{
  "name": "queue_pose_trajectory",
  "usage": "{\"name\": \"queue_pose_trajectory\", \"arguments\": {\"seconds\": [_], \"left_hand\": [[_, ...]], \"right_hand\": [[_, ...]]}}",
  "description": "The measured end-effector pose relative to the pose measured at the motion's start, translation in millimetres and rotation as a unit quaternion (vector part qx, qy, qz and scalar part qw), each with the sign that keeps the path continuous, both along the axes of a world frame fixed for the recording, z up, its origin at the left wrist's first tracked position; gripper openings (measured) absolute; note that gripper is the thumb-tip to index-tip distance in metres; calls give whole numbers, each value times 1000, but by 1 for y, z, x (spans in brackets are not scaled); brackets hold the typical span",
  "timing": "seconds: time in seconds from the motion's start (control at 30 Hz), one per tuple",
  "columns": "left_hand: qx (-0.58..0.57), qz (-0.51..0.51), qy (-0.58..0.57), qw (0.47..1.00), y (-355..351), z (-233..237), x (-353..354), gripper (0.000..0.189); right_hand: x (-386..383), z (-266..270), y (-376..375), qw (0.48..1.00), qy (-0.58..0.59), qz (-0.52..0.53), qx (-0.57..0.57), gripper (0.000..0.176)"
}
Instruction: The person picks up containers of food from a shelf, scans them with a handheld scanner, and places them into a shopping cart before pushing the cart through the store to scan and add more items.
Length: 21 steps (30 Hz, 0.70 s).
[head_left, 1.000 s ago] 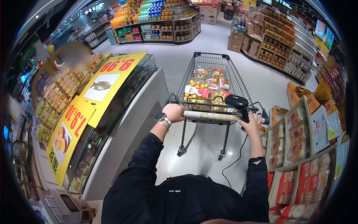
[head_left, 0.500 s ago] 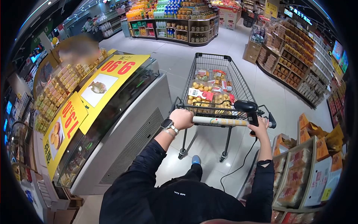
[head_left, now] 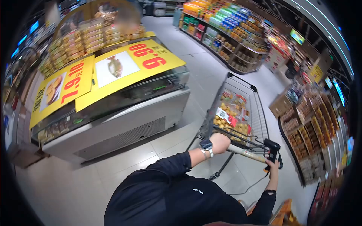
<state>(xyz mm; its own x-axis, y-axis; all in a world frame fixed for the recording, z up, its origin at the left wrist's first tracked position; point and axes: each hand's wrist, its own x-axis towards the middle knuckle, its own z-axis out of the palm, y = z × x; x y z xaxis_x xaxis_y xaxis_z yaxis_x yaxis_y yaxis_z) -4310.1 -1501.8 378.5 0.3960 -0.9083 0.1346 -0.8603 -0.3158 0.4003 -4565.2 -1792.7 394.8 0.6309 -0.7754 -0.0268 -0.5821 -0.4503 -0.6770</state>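
A wire shopping cart stands in front of me, its pale handle bar slanting down to the right. My left hand, with a watch and bracelets at the wrist, is closed around the bar's left part. At the bar's right end my right hand is wrapped around the grip of a black corded handheld scanner. Its cord trails down toward my body. In the cart lie several clear packs of round yellow food, one with a red and white label.
A glass-topped freezer case with yellow price signs stands on the left, boxed goods stacked behind it. Drink shelves curve across the back. Snack shelves line the right. Orange packages are at the lower right.
My view has turned left, so the freezer case and shelves have shifted rightward. The cart appears farther right and more tilted. Both hands keep their holds.
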Motion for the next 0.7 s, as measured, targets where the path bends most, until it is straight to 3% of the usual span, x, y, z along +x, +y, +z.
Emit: {"name": "queue_pose_trajectory", "arguments": {"seconds": [0.23,0.5,0.7], "left_hand": [[-35,8,9,999,-107,8,50,10],[-42,23,-8,999,-154,-26,84,9],[-15,89,-15,996,-260,-17,115,11]], "right_hand": [[65,22,-128,996,-36,21,75,36],[114,-21,-196,992,-90,41,79,33],[172,-37,-348,991,-63,108,-38,35]]}}
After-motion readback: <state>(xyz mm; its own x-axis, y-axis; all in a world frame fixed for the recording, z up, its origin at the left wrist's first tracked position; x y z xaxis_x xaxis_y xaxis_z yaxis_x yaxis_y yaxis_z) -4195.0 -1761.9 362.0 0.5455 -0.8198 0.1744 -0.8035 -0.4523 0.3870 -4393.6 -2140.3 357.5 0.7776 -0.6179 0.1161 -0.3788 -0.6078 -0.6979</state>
